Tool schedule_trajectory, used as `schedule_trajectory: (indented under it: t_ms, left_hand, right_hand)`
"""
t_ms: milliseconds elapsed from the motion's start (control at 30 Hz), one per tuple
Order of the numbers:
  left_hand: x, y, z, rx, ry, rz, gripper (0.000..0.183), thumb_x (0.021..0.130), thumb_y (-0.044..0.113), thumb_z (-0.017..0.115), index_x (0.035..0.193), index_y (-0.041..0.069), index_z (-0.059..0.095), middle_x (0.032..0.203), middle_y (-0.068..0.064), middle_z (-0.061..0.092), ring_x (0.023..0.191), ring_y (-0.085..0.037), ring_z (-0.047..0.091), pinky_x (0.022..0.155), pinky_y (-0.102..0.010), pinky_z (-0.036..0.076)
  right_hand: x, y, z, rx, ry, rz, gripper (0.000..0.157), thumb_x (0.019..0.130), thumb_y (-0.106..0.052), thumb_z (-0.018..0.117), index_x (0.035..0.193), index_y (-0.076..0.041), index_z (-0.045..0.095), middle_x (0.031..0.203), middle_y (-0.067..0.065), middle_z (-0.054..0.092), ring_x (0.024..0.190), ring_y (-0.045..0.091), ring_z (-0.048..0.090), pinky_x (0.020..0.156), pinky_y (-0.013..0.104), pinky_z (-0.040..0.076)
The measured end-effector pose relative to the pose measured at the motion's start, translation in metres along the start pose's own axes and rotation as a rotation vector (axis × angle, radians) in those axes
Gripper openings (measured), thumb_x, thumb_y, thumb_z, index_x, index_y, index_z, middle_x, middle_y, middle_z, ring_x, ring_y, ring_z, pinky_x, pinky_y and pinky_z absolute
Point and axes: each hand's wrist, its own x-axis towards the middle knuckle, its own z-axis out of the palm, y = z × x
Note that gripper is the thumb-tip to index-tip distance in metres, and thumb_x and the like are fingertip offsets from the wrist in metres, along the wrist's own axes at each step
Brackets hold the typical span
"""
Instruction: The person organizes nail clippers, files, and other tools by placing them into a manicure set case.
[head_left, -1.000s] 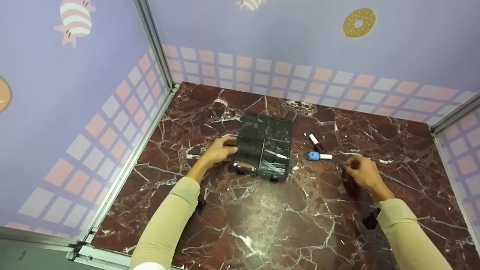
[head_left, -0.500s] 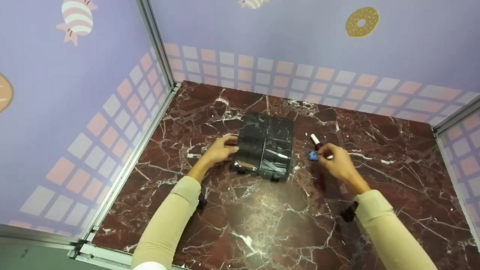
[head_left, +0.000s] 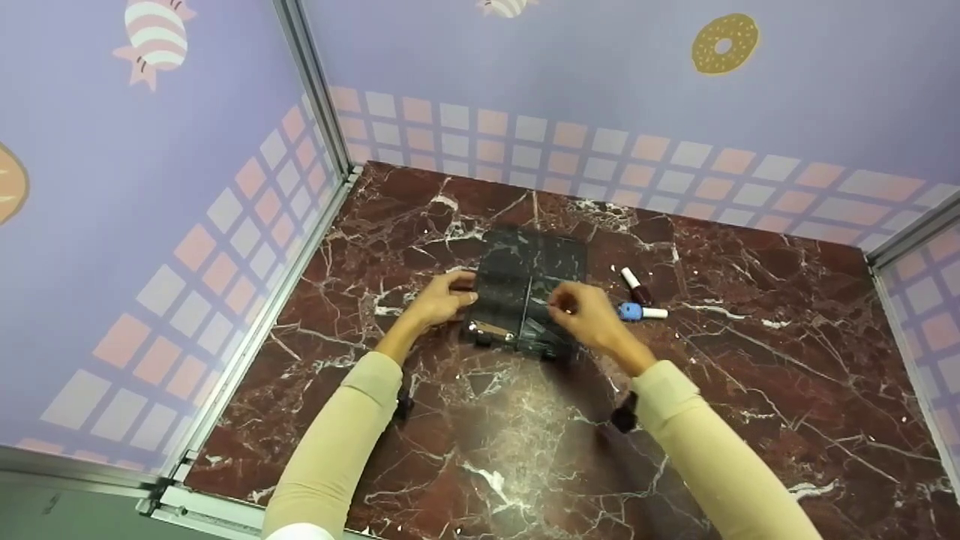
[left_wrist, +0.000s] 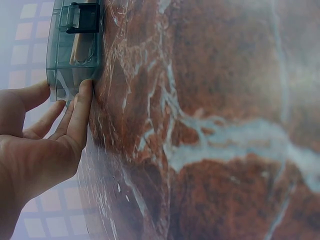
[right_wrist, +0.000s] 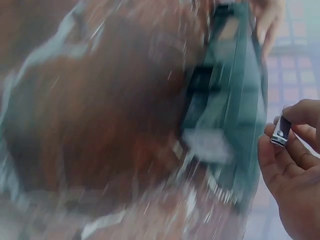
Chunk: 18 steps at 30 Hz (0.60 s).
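Observation:
A dark see-through compartment box [head_left: 504, 289] lies on the marbled tabletop. My left hand [head_left: 439, 303] holds its left side, thumb against the upper edge and fingers along the lower side, as the left wrist view shows. Above the box's right half is my right hand [head_left: 594, 319]. A small silver nail clipper [right_wrist: 281, 132] is pinched between its thumb and fingers in the right wrist view. Inside the front left compartment lies a wooden-looking piece [head_left: 491, 330]. Clear strips [head_left: 532, 332] lie in the front right one, partly hidden by the right hand.
Right of the box lie a blue nail polish bottle [head_left: 631, 311] with a white cap and a dark red one [head_left: 640, 292]. The tabletop [head_left: 525, 465] is bounded by patterned panels at the back and sides. Metal rails [head_left: 259, 300] run along its edges.
My right hand has swept left from the far right of the table, past the polish bottles, to above the box. The left hand has stayed on the box.

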Motion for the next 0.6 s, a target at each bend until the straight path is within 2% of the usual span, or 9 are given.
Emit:
schedule_trajectory:
  t_ms: [200, 600]
  left_hand:
    - [0.001, -0.001, 0.0, 0.0, 0.012, 0.004, 0.051, 0.106, 0.009, 0.063, 0.156, 0.004, 0.05, 0.146, -0.022, 0.059, 0.127, -0.035, 0.063, 0.096, -0.047, 0.06]
    - [0.001, 0.0, 0.0, -0.03, -0.001, -0.001, 0.052, 0.107, 0.008, 0.062, 0.157, 0.003, 0.048, 0.149, -0.023, 0.055, 0.131, -0.036, 0.06, 0.097, -0.05, 0.059]
  right_hand:
    - [0.016, -0.023, 0.028, -0.011, -0.01, -0.087, 0.005, 0.092, -0.002, 0.076, 0.095, -0.004, 0.073, 0.089, 0.006, 0.072, 0.081, 0.019, 0.068, 0.076, 0.038, 0.06]
    - [0.031, -0.038, 0.062, -0.022, -0.011, -0.093, 0.004, 0.094, -0.007, 0.074, 0.097, -0.004, 0.073, 0.089, 0.006, 0.069, 0.078, 0.018, 0.063, 0.071, 0.034, 0.054]
